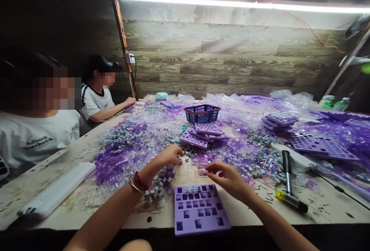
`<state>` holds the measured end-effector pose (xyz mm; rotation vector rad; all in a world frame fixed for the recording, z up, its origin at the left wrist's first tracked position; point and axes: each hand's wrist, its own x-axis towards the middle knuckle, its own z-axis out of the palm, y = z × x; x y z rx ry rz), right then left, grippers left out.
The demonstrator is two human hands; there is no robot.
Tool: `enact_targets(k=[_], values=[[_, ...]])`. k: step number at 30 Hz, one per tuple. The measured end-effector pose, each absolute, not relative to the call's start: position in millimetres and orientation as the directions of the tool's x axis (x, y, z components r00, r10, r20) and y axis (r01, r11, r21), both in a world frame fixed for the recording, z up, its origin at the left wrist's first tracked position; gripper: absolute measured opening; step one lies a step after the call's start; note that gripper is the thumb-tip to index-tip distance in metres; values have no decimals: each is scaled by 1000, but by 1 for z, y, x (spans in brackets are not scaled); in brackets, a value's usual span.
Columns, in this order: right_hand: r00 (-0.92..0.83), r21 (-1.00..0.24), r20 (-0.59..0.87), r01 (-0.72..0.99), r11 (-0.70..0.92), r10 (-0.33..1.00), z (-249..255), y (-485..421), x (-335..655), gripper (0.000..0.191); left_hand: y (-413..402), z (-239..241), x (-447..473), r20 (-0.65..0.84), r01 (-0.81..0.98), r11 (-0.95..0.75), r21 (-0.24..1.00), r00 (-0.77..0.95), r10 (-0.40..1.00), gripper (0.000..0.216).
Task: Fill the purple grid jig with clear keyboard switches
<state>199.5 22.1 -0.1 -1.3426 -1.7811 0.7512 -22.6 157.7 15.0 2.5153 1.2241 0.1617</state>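
A purple slotted tray [199, 210] lies at the table's near edge, with three small blue-topped switches [192, 188] seated in its top row. My left hand [171, 154] reaches forward over the loose pile of small switches [162, 181] beyond the tray, fingers curled down onto them. My right hand [227, 178] hovers just above the tray's upper right corner, thumb and fingers pinched together; whatever sits between them is too small to name. A red cord and bangles circle my left wrist.
A wooden table [326, 204] is heaped with clear purple plastic strips and switches. More purple trays [202, 135] and a blue basket [202, 113] stand in the middle. A black and yellow tool [289, 189] lies right. A white bar [54, 193] lies left. Two people sit at the left.
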Motion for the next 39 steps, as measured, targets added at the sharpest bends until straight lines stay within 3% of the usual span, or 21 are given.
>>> enact_targets(k=[7,12,20,31,35,39], values=[[-125,-693,332,640,332,935,-6,34,196,13,148,27,-42,-81,706,-622,338,681,728,34],[-206,-619,394,661,424,896,-5,47,175,12,142,26,-46,-1,745,-608,274,632,775,32],[-200,-591,387,696,408,900,-8,53,170,13,137,6,-32,98,816,-545,194,537,838,15],[-200,-588,380,701,403,903,-16,54,182,11,151,14,-57,206,756,-551,352,512,834,19],[-208,-593,381,693,410,901,-16,55,181,11,165,25,-57,269,750,-510,421,434,860,15],[-222,-588,383,691,421,897,-14,56,181,11,179,47,-71,387,761,-449,469,280,879,26]])
